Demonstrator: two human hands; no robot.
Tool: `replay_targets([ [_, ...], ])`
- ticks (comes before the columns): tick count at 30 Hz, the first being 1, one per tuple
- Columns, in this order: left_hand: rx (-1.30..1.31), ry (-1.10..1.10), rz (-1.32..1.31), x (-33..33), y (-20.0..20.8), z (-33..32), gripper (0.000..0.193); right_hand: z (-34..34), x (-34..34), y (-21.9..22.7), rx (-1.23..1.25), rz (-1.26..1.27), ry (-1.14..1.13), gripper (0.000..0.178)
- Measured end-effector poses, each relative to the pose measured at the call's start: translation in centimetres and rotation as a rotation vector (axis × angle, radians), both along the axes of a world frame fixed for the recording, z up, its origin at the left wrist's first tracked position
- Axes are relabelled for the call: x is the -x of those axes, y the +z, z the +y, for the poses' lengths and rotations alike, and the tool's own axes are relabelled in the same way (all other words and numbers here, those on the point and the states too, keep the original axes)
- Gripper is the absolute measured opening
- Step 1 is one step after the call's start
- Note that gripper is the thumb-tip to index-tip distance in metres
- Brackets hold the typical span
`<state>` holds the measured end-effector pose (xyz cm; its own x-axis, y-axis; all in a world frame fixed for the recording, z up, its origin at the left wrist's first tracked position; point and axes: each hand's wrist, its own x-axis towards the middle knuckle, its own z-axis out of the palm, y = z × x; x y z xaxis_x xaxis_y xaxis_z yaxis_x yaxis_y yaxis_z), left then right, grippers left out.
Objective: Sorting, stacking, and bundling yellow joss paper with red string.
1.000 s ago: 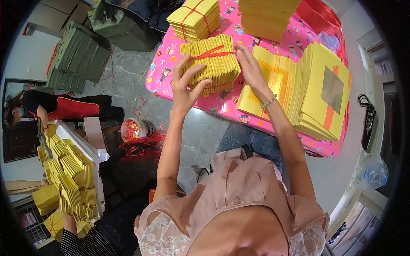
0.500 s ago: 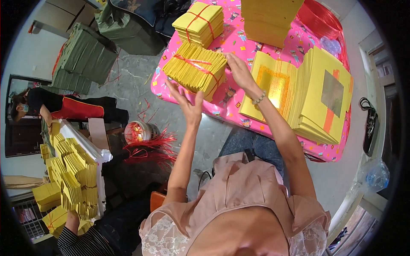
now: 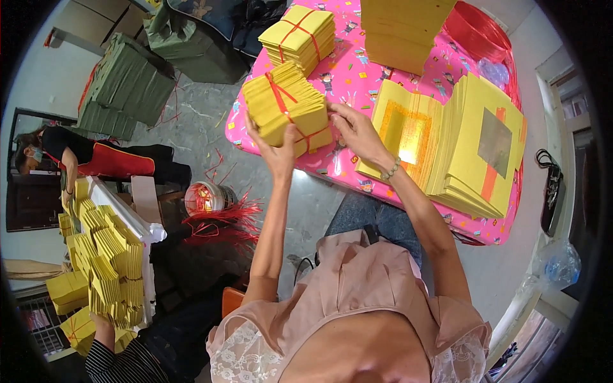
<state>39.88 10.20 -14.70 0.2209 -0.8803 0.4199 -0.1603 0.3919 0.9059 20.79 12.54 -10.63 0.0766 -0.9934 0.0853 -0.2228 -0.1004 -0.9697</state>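
Note:
A thick bundle of yellow paper packets (image 3: 306,119), tied crosswise with red plastic ribbon, sits at the near left of the pink table. My left hand (image 3: 276,150) grips its near-left corner, thumb on the near face and fingers along the left side. To the right of the bundle is my right hand (image 3: 364,133), its fingers bent but apart; the fingertips are at the bundle's right side, and whether they touch it I cannot tell. Behind it stands another tied yellow stack (image 3: 297,37). Larger yellow sheets with an orange-and-gold panel (image 3: 408,131) lie right of my right hand.
The pink patterned tablecloth (image 3: 345,73) bears a tall yellow block (image 3: 402,32) and a red ribbon coil (image 3: 479,32). A bucket (image 3: 207,198) with red strips stands on the floor. At left, two people work by a table of yellow bundles (image 3: 115,255). Green wrapped packs (image 3: 124,86) stand behind.
The tied bundle has been turned and tilted, showing more of its near side. My left hand has closed on its corner; my right hand has come down slightly along its right side.

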Motion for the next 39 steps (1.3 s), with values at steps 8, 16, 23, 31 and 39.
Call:
replay_targets([
  [8, -0.027, -0.379, 0.28, -4.0, -1.2, -5.5, 0.069, 1.9, -2.6, 1.8, 0.355, 0.109, -0.009, 0.032],
  [16, -0.034, -0.184, 0.161, -4.5, -2.2, -3.0, 0.094, 2.9, -2.9, 0.8, 0.509, 0.315, -0.019, 0.029],
  [23, 0.079, -0.277, -0.136, -5.8, -1.1, 0.2, 0.148, 2.0, -4.4, 2.8, 0.834, 0.602, 0.004, 0.042],
  [31, -0.051, -0.523, -0.205, -5.5, 0.2, -1.8, 0.156, 0.5, -4.6, 1.0, 0.804, 0.587, 0.091, 0.038],
  [39, 0.028, -0.502, -0.198, -4.8, -0.2, -2.5, 0.147, 0.3, -4.9, 0.2, 0.788, 0.564, 0.055, 0.036],
])
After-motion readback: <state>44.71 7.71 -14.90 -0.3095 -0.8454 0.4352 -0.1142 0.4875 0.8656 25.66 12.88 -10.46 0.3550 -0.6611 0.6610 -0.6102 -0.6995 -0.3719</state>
